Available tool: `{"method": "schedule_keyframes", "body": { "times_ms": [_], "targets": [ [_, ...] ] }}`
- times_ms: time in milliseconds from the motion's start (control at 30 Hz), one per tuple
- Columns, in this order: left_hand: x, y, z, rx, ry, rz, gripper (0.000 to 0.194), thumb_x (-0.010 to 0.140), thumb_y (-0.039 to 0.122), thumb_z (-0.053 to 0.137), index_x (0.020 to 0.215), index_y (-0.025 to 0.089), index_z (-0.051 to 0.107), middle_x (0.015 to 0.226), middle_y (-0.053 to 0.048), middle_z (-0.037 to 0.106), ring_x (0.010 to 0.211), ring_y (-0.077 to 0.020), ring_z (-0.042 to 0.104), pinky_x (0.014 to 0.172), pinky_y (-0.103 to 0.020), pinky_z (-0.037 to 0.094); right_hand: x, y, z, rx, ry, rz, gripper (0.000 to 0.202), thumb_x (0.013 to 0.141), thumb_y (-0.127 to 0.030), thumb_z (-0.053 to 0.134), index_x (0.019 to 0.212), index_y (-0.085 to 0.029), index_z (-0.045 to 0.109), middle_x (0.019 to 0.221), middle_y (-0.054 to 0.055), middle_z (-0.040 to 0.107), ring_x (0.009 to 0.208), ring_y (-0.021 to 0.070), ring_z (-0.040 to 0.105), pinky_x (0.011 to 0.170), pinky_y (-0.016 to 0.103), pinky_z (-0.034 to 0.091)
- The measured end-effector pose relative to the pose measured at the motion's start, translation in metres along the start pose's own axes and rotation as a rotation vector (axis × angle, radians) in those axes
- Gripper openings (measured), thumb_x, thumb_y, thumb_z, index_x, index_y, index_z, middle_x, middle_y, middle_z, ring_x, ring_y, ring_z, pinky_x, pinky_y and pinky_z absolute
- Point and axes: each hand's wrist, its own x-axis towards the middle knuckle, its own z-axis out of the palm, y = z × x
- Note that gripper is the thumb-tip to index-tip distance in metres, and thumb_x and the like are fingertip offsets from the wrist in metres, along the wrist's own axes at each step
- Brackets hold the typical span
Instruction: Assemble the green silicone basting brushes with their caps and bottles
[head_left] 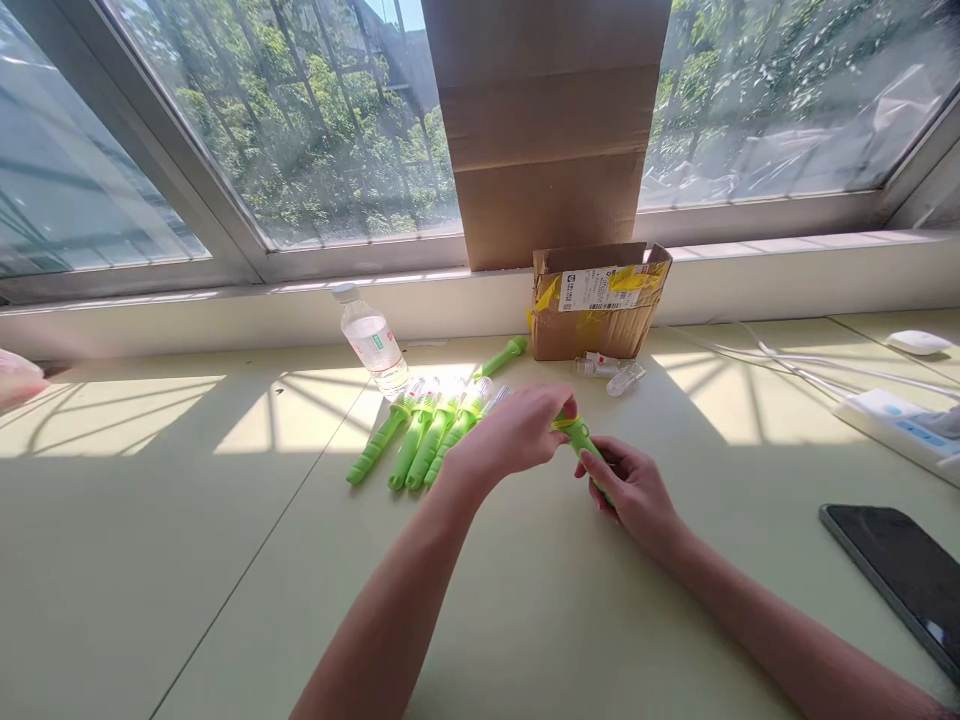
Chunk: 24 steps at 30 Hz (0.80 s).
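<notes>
A green ribbed plastic handle [579, 436] with a yellowish band near its upper end is held tilted above the table. My right hand [634, 490] wraps its fingers round the lower part. At the upper end, my left hand [523, 425] has its fingers closed on the top; whatever lies inside that pinch is hidden. Left of my left hand, several similar green handles with clear tops [415, 450] lie side by side on the table, the nearest partly covered by the hand. One more green handle [504, 354] lies behind them. Clear plastic caps [624, 378] lie in front of the cardboard box.
An open cardboard box [598, 305] stands against the sill. At the back left is a clear water bottle [375, 345]. A power strip [904, 425] with white cables [795, 362] and a phone [904, 575] lie on the right. The pale table [225, 540] is partly sunlit.
</notes>
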Motion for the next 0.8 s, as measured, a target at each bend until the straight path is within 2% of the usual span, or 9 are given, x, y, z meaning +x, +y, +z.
{"method": "schedule_keyframes", "body": {
  "times_ms": [67, 133, 300, 400, 500, 700, 800],
  "targets": [
    [0.0, -0.0005, 0.0006, -0.006, 0.005, 0.004, 0.009, 0.083, 0.022, 0.059, 0.089, 0.02, 0.053, 0.089, -0.001, 0.063, 0.078, -0.0168, 0.058, 0.063, -0.026, 0.041, 0.0006, -0.0013, 0.0007, -0.005, 0.018, 0.009, 0.031, 0.082, -0.042, 0.068, 0.102, -0.021, 0.057, 0.07, -0.002, 0.056, 0.042, 0.0071, 0.039, 0.034, 0.018, 0.031],
    [0.0002, -0.0001, 0.001, -0.01, 0.011, 0.008, 0.007, 0.084, 0.021, 0.058, 0.087, 0.02, 0.053, 0.087, -0.001, 0.063, 0.076, -0.0163, 0.058, 0.062, -0.026, 0.041, 0.0008, -0.0024, 0.0015, -0.009, 0.036, 0.017, 0.034, 0.078, -0.04, 0.072, 0.102, -0.022, 0.055, 0.073, -0.003, 0.056, 0.042, 0.007, 0.041, 0.034, 0.018, 0.033],
    [0.0011, 0.0029, 0.0009, -0.001, 0.027, 0.0, 0.005, 0.085, 0.022, 0.057, 0.085, 0.02, 0.053, 0.087, -0.001, 0.063, 0.077, -0.0166, 0.058, 0.062, -0.026, 0.041, 0.0004, -0.0021, 0.0015, 0.003, 0.064, 0.018, 0.029, 0.08, -0.043, 0.069, 0.091, -0.02, 0.056, 0.071, -0.002, 0.056, 0.043, 0.0087, 0.044, 0.033, 0.019, 0.034],
    [0.0012, 0.0046, 0.0001, 0.01, 0.032, -0.001, 0.005, 0.085, 0.022, 0.057, 0.086, 0.02, 0.053, 0.089, -0.001, 0.063, 0.079, -0.0172, 0.059, 0.062, -0.026, 0.041, 0.0005, 0.0004, 0.0003, -0.002, 0.075, 0.003, 0.029, 0.081, -0.045, 0.068, 0.092, -0.019, 0.059, 0.067, -0.001, 0.054, 0.049, 0.0114, 0.047, 0.038, 0.02, 0.038],
    [0.0007, 0.005, -0.0004, 0.016, 0.018, -0.001, 0.009, 0.083, 0.022, 0.059, 0.09, 0.02, 0.053, 0.091, -0.002, 0.063, 0.082, -0.0185, 0.06, 0.063, -0.026, 0.042, 0.0007, 0.0013, -0.0006, -0.003, 0.069, -0.003, 0.032, 0.081, -0.046, 0.067, 0.094, -0.018, 0.061, 0.073, 0.002, 0.058, 0.058, 0.0143, 0.051, 0.045, 0.022, 0.041],
    [-0.0005, 0.0039, -0.0002, 0.009, -0.003, -0.001, 0.011, 0.083, 0.018, 0.057, 0.093, 0.02, 0.053, 0.094, -0.002, 0.064, 0.083, -0.0186, 0.06, 0.065, -0.026, 0.043, 0.0009, -0.0035, -0.0012, 0.021, 0.015, 0.019, 0.032, 0.083, -0.048, 0.065, 0.093, -0.018, 0.062, 0.072, 0.002, 0.059, 0.05, 0.0109, 0.044, 0.041, 0.022, 0.034],
    [-0.0005, 0.0041, -0.0008, 0.001, -0.009, -0.002, 0.008, 0.084, 0.017, 0.056, 0.091, 0.019, 0.053, 0.092, -0.003, 0.063, 0.082, -0.0179, 0.059, 0.063, -0.026, 0.042, 0.0015, -0.003, -0.0014, 0.023, 0.023, 0.033, 0.034, 0.079, -0.047, 0.07, 0.095, -0.019, 0.06, 0.068, -0.001, 0.057, 0.046, 0.009, 0.041, 0.039, 0.02, 0.032]
  ]
}}
